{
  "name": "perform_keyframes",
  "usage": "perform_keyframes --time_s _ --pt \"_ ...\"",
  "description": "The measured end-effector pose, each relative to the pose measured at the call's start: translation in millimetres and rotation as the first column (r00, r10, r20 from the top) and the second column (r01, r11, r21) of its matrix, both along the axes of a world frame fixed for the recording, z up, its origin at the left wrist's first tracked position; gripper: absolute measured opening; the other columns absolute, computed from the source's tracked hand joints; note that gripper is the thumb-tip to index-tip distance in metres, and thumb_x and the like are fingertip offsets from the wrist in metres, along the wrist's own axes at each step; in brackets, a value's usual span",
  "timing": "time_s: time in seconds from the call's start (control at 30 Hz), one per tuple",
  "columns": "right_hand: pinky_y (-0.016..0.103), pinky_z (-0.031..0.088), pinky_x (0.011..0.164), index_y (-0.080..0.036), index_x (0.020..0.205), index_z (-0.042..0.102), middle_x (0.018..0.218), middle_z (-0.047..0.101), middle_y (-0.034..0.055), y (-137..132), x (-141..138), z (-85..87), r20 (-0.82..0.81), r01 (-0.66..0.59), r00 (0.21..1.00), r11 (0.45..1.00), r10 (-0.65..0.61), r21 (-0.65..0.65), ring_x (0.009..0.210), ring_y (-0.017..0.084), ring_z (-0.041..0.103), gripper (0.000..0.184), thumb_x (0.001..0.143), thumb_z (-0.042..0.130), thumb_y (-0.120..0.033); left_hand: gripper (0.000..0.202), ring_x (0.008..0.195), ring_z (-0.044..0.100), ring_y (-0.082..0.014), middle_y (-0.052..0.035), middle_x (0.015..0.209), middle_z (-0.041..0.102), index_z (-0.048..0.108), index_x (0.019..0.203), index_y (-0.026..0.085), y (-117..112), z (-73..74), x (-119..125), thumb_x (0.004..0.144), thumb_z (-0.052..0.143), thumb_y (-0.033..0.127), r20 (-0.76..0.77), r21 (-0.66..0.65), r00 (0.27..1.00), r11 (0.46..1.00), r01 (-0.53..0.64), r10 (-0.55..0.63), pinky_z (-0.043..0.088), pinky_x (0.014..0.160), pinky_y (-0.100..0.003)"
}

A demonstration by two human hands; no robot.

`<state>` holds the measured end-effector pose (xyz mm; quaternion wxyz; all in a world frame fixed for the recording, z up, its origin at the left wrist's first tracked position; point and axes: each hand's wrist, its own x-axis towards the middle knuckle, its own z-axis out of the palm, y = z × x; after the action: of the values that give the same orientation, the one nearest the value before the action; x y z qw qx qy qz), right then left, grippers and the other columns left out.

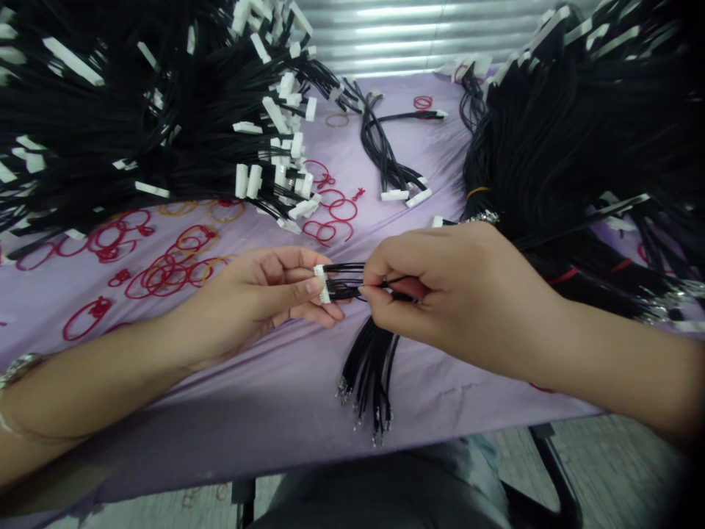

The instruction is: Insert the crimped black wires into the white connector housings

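Pinch held in both hands. My left hand (pixel 258 294) closed thumb against fingertips on a narrow white plastic connector (pixel 321 284) at centre frame. My right hand (pixel 457 294) pinched a thin black insulated wire (pixel 388 281) between thumb and forefinger, just beside the connector. A loose bunch of black wires (pixel 344 279) ran between the hands, then hung below them at lower centre, ending in free crimped metal terminals (pixel 366 415) over a lilac cloth (pixel 247 415).

Progress, as far as visible: a large heap of black wire harnesses with white connectors (pixel 165 125) lay at upper left of the frame, and a second black heap (pixel 578 162) lay at right, bound by a yellow rubber band (pixel 478 192). A smaller black bundle with white connectors (pixel 388 147) lay at upper centre. The bunch in my hands had its far terminals unattached. I could not tell how many wires were seated in the connector, as my fingers hid that end. Red rubber bands (pixel 170 272) lay scattered at left.
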<state>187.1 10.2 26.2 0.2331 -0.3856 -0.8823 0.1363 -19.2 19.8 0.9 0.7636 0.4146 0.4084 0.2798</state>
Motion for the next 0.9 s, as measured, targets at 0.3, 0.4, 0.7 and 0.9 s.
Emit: perform_keyframes --time_s 0.3,0.4,0.7,0.9 --pt "0.021 0.032 0.054 -0.016 0.073 0.061 0.056 0.048 -0.0047 -0.5 -4.0 -12.6 -0.018 0.022 1.0 0.998 -0.023 -0.051 0.05 0.006 0.041 0.009 0.078 0.054 -0.015 0.015 0.068 0.071 -0.0139 -0.0054 0.078 0.072 0.062 0.089 0.011 -0.4 -2.3 -0.6 0.076 0.067 0.009 -0.004 -0.009 1.0 1.0 -0.008 0.008 0.058 0.065 -0.019" --pt "0.022 0.034 0.055 -0.015 0.075 0.062 0.058 0.052 -0.0035 -0.6 -4.6 -16.5 0.005 0.024 1.0 0.999 -0.024 -0.025 0.052 0.007 0.044 0.011 0.081 0.053 -0.016 0.016 0.068 0.071 -0.0141 -0.0045 0.078 0.072 0.063 0.088 0.011 0.4 -5.0 -1.4 0.074 0.069 0.009 0.015 0.005 1.0 1.0 -0.004 0.004 0.059 0.066 -0.02" --pt "0.022 0.049 0.063 -0.02 0.065 0.065 0.075 0.066 0.0002 -14.0 -4.6 8.4 0.175 -0.311 0.942 0.94 0.286 0.138 0.07 0.013 0.057 0.029 0.084 0.047 -0.007 0.018 0.065 0.071 -0.0127 -0.0008 0.069 0.069 0.06 0.088 0.012 0.1 0.0 2.7 0.074 0.068 0.005 0.031 -0.065 0.992 0.99 -0.123 0.125 0.058 0.062 -0.015" --pt "0.027 0.046 0.075 -0.012 0.086 0.063 0.087 0.064 0.0039 -7.2 -0.8 -3.5 0.188 -0.403 0.882 0.898 0.433 -0.178 0.081 0.014 0.057 0.012 0.089 0.051 -0.009 0.015 0.061 0.07 -0.0106 -0.0008 0.066 0.069 0.058 0.09 0.01 1.5 -0.1 3.4 0.079 0.061 -0.001 0.042 -0.063 0.99 0.989 -0.131 0.133 0.058 0.061 -0.014"
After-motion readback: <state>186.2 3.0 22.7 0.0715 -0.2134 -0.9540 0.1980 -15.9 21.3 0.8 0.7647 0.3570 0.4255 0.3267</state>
